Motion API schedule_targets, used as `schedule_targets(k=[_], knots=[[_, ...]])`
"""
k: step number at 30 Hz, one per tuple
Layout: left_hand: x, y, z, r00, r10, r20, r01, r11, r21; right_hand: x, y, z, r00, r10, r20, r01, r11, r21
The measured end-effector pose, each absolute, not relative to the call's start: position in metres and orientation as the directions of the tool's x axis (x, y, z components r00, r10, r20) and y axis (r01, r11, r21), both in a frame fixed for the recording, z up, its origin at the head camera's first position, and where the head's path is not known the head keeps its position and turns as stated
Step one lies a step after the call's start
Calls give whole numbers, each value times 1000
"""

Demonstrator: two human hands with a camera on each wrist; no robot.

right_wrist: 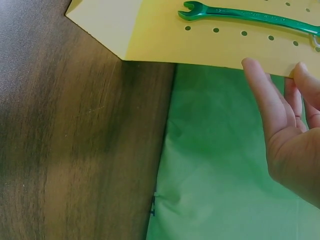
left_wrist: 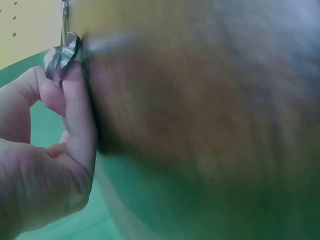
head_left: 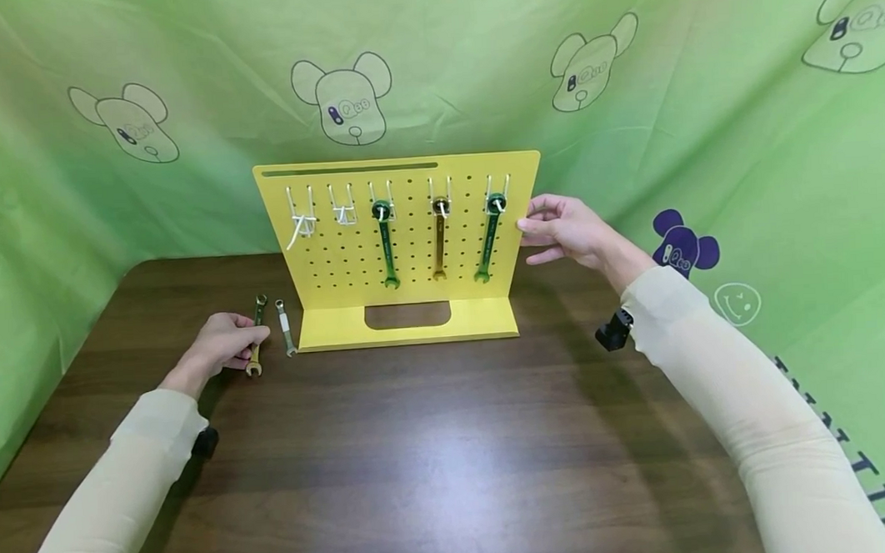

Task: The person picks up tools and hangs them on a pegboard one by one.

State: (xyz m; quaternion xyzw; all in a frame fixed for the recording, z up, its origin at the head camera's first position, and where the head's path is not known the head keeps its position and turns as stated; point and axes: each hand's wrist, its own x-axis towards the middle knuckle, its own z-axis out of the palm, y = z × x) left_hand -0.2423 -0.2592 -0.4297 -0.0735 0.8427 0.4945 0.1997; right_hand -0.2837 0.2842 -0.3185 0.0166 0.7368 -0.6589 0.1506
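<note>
At the left of the table, my left hand [head_left: 224,341] pinches a combination wrench [head_left: 255,360] between thumb and fingers. Its ring end points away and its gold-looking open end shows below the fingers. Beside it lies a silver wrench [head_left: 286,328] with a white band round its shaft. My right hand [head_left: 569,230] holds the right edge of a yellow pegboard [head_left: 406,291], thumb at the front and some fingers behind. On the board's hooks hang a green wrench [head_left: 387,250], a gold wrench [head_left: 439,243] and another green wrench [head_left: 488,245].
Two white wire hooks, the far-left hook [head_left: 303,225] and its neighbour [head_left: 344,215], carry no wrench. The pegboard stands on a folded base with a cut-out, on a dark wooden table [head_left: 421,445]. A green printed cloth [head_left: 461,67] surrounds the table's back and sides.
</note>
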Motion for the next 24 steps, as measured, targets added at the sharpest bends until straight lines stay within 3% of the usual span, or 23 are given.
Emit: schedule_targets(k=[15,24], knots=[[-243,-269,-432,-863,179,-473,-377,396,837,-282,284,-321,-954,-170,-246,224,139,-965],[-242,-256,-419,-877,333,-346,-303,174,937,-283,284,-320,-957,-171,-233,209,144,-967]])
